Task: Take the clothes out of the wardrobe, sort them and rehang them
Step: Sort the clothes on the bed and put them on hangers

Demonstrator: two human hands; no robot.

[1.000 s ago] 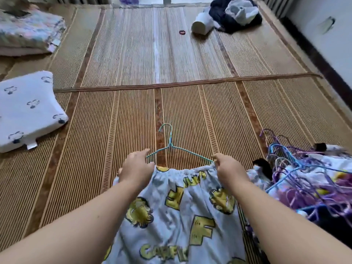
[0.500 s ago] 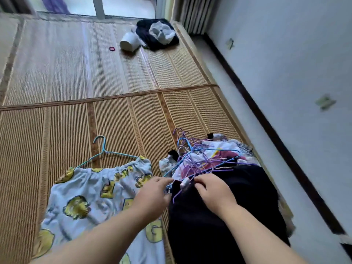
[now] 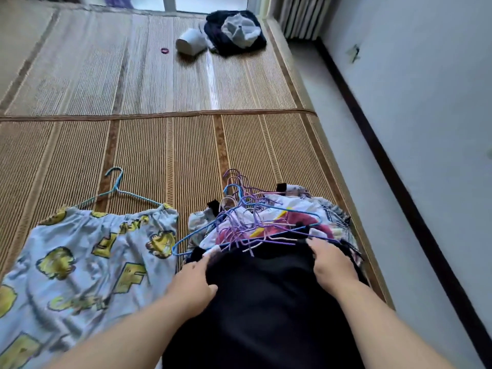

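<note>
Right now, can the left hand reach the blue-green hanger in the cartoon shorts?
Probably yes. The left hand holds the black garment right beside the cartoon shorts, and the blue-green hanger lies with its hook bare on the mat, nothing covering it.

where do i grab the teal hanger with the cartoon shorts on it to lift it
Grip the hanger at the neck just below its hook, coming down from above on the far side. The hook and neck lie bare and flat on the mat, while both shoulders run into the waistband of the shorts, so a central hold should probably lift them level.
</note>
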